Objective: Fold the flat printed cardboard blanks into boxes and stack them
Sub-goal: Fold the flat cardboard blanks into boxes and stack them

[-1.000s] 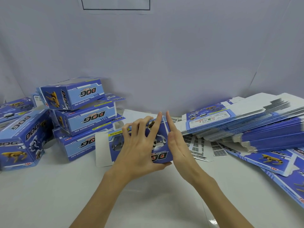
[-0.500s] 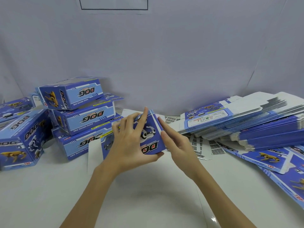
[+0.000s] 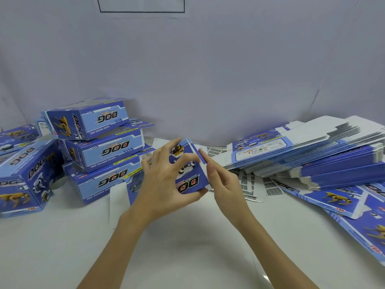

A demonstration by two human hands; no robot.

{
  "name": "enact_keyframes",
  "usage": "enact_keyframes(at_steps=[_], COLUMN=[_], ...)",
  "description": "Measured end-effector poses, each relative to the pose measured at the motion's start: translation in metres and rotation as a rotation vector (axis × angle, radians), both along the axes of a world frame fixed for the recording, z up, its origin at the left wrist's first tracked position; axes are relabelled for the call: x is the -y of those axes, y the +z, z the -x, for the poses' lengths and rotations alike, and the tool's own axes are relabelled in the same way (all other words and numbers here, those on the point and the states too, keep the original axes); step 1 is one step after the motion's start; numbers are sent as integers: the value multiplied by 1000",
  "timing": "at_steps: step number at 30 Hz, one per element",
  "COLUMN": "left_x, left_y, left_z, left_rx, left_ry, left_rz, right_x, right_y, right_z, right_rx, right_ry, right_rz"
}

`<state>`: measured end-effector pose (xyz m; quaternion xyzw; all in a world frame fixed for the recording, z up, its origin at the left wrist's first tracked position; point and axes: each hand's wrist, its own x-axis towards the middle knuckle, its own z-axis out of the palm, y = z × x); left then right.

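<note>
We see the left hand (image 3: 166,184) gripping the half-folded box (image 3: 187,174) above the table (image 3: 187,247), thumb under its near edge and fingers curled over the printed face, while the right hand (image 3: 224,184) is loose, index finger extended to the box's right edge. That face reads "DOG" upside down. Stacked boxes (image 3: 100,147) at left read "FUNNY MOVING DOG"; flat blanks (image 3: 312,155) at right show "TOP".

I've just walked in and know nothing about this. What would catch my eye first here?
Probably the two bare hands in the middle: the left hand grips a half-folded blue box printed with a toy dog, while the right hand works at its right edge. To the left stands a stack of finished boxes; to the right lies a sloping pile of flat blanks.
</note>
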<state>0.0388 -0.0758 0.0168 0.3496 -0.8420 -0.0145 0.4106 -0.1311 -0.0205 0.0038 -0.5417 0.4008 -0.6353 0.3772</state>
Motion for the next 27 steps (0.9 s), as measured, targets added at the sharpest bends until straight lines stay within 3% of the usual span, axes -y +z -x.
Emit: enact_keyframes(at_steps=[8, 15, 19, 27], left_x=[-3, -9, -10, -7], left_y=[4, 6, 8, 4], left_z=[-6, -3, -3, 0], left_rx=[130, 147, 134, 106], left_ry=[29, 57, 83, 73], left_rz=[73, 15, 14, 43], right_x=[1, 2, 0, 0], right_y=[-1, -10, -12, -17], right_z=[-8, -19, -16, -14], right_rx=[55, 22, -130, -281], right_ry=[30, -94, -27, -93], right_rz=[-20, -14, -25, 63])
